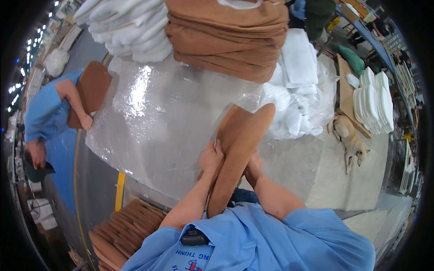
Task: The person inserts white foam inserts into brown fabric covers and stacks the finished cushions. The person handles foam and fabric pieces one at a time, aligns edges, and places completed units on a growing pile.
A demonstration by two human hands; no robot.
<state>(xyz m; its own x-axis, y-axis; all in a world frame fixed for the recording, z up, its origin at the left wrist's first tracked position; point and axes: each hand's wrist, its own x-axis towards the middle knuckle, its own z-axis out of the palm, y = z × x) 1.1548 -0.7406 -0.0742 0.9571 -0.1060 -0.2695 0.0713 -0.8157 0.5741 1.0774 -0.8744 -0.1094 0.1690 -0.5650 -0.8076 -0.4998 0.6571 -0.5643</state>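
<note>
**Brown cover held on edge over a plastic-wrapped table**

Workshop floor, grey and smooth, runs round a big table (312, 176) whose top is mostly draped in clear, crinkled plastic sheeting (158, 122) that shines under the lights. Only one view, from the head, shows it all.

At the near edge of the table the person holds a long, flat brown fabric cover (237, 149), rounded at its far end and standing tilted on its edge, its lower end down against the blue shirt. The left hand (210, 159) is curled round the cover's left edge, fingers closed on it; the right hand (254, 168) grips the right edge from behind, also closed on it.

Along the far edge sits a thick stack of brown covers (226, 38), soft and suede-like, with white padded pieces (126, 27) piled at the far left corner and folded white wadding (298, 63) toward the right. Bare pale tabletop lies free at the right near corner.

Left of the table a co-worker in blue (43, 113) presses another brown piece (92, 90) against the table's left edge. Below the near left corner lies a fanned heap of brown pieces (122, 230). A tan dog (348, 137) lies on the floor beyond the right edge, near white stacked panels (375, 104)
</note>
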